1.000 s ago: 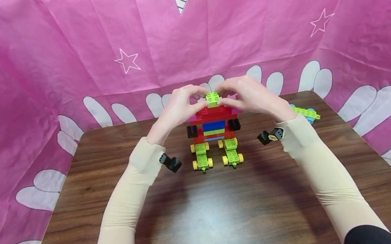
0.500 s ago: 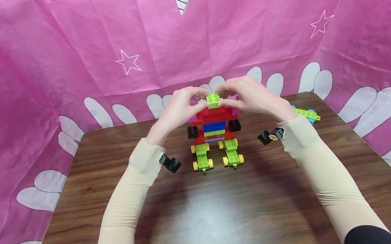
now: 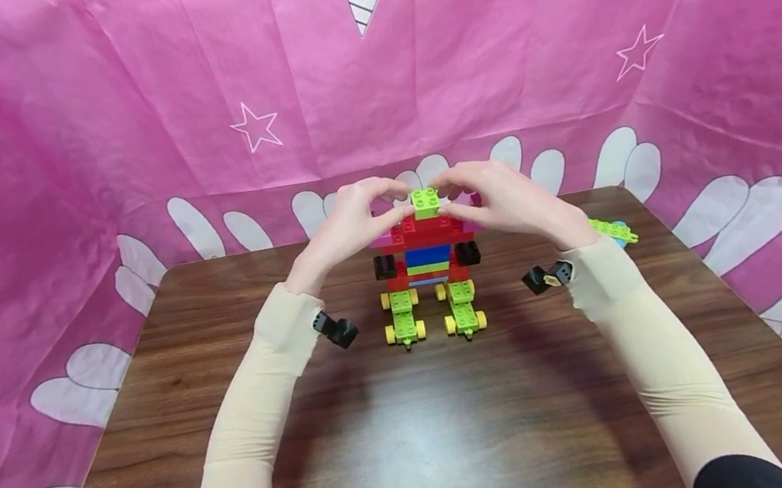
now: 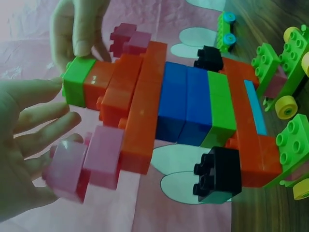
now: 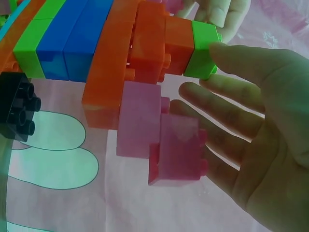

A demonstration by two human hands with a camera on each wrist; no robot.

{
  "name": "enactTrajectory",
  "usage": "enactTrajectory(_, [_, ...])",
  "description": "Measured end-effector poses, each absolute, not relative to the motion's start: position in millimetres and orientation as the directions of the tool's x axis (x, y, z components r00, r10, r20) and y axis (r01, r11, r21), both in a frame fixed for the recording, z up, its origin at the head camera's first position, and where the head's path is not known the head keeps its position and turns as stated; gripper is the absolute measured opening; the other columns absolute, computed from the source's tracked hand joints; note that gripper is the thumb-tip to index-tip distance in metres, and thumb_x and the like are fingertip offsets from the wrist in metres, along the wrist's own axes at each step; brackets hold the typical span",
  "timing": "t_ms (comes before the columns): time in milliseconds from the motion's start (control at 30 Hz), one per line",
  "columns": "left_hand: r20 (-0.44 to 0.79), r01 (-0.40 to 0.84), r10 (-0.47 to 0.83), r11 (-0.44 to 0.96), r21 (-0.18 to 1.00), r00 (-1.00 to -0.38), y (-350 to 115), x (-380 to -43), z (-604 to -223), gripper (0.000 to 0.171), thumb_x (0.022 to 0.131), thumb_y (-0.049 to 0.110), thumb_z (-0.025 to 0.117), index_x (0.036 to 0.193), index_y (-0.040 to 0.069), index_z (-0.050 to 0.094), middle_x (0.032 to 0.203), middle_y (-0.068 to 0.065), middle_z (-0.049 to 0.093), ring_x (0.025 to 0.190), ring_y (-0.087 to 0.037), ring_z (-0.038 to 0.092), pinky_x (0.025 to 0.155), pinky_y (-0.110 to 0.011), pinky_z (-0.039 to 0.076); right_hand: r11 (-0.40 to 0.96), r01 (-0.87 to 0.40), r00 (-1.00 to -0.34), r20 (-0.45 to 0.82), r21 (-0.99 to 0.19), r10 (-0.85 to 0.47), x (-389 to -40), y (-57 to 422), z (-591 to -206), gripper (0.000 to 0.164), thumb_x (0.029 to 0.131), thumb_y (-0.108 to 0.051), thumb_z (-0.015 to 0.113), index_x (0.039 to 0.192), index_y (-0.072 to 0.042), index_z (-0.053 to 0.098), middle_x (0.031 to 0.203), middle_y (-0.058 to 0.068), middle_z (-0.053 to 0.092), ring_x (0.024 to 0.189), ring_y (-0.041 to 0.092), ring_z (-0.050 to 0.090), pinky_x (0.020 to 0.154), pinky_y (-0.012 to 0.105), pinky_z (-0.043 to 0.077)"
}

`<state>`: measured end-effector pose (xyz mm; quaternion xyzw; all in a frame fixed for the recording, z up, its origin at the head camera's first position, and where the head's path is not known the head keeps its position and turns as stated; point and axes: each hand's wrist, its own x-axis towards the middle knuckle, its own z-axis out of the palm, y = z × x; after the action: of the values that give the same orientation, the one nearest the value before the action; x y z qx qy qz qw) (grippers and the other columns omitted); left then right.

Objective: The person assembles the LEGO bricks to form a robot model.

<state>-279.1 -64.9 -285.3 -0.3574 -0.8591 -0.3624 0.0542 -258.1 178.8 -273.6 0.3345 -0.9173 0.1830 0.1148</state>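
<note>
A toy robot figure built of bricks [image 3: 428, 256] stands upright at the table's far side. Its body is red, blue and green, with black bricks [image 4: 219, 176] at both sides and pink bricks [image 5: 179, 147] stepping out as arms. Its feet are green wheeled bases [image 3: 403, 318] with yellow wheels. A lime-green brick [image 3: 425, 203] tops it. My left hand [image 3: 355, 217] is at this brick's left side, thumb tip by its edge and fingers loosely spread. On the other side my right hand [image 3: 505, 195] has its thumb tip at the brick's edge, fingers relaxed beneath the studs.
Another green wheeled base [image 3: 614, 230] with blue wheels lies at the back right of the wooden table [image 3: 419, 434], partly behind my right wrist. Pink patterned cloth [image 3: 335, 75] hangs behind and beside the table.
Both hands have drawn slightly apart, the left one to the left and the right one to the right. The brick figure stands where it was.
</note>
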Motion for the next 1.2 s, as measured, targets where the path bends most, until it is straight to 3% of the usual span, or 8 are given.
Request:
enactTrajectory(133, [0.341, 0.638, 0.567, 0.483, 0.600, -0.750, -74, -280, -286, 0.035, 0.088, 0.034, 0.063, 0.118, 0.016, 0.062, 0.115, 0.000, 0.066, 0.102, -0.012, 0.062, 0.092, -0.029, 0.050, 0.707, -0.649, -0.756, 0.342, -0.281, -0.558, -258, 184, -275, 0.040, 0.086, -0.029, 0.067, 0.124, -0.018, 0.058, 0.112, 0.002, 0.065, 0.097, 0.013, 0.062, 0.082, 0.036, 0.054])
enactTrajectory(333, [0.308, 0.625, 0.578, 0.493, 0.605, -0.755, -87, -279, -288, 0.038, 0.086, 0.033, 0.066, 0.120, 0.016, 0.061, 0.113, -0.001, 0.067, 0.102, -0.012, 0.062, 0.092, -0.034, 0.050, 0.703, -0.638, -0.761, 0.402, -0.314, -0.510, -255, 207, -275, 0.038, 0.087, -0.025, 0.066, 0.124, -0.017, 0.059, 0.113, 0.002, 0.065, 0.099, 0.015, 0.060, 0.083, 0.035, 0.051])
enactTrajectory(633, [0.281, 0.592, 0.565, 0.501, 0.631, -0.776, -101, -277, -293, 0.041, 0.086, 0.031, 0.067, 0.124, 0.017, 0.058, 0.124, 0.000, 0.060, 0.114, -0.014, 0.055, 0.099, -0.036, 0.047, 0.799, -0.507, -0.810, 0.495, -0.322, -0.315, -258, 256, -296, 0.030, 0.089, -0.025, 0.064, 0.115, -0.010, 0.064, 0.105, 0.007, 0.067, 0.094, 0.019, 0.062, 0.086, 0.040, 0.050])
enactTrajectory(933, [0.266, 0.583, 0.561, 0.516, 0.628, -0.784, -109, -274, -302, 0.053, 0.084, 0.033, 0.068, 0.131, 0.015, 0.050, 0.130, -0.003, 0.054, 0.117, -0.016, 0.051, 0.097, -0.039, 0.048, 0.842, -0.334, -0.931, 0.288, -0.424, -0.224, -271, 328, -336, 0.043, 0.092, -0.032, 0.058, 0.120, 0.000, 0.059, 0.115, 0.020, 0.063, 0.101, 0.035, 0.061, 0.090, 0.049, 0.045])
enactTrajectory(1200, [0.273, 0.602, 0.574, 0.523, 0.603, -0.772, -113, -276, -306, 0.058, 0.084, 0.033, 0.069, 0.134, 0.014, 0.046, 0.134, -0.003, 0.051, 0.109, -0.016, 0.056, 0.092, -0.035, 0.051, 0.915, -0.170, -0.985, 0.053, -0.367, -0.162, -272, 381, -383, 0.055, 0.094, -0.037, 0.052, 0.131, 0.004, 0.048, 0.134, 0.031, 0.046, 0.121, 0.049, 0.043, 0.096, 0.062, 0.035])
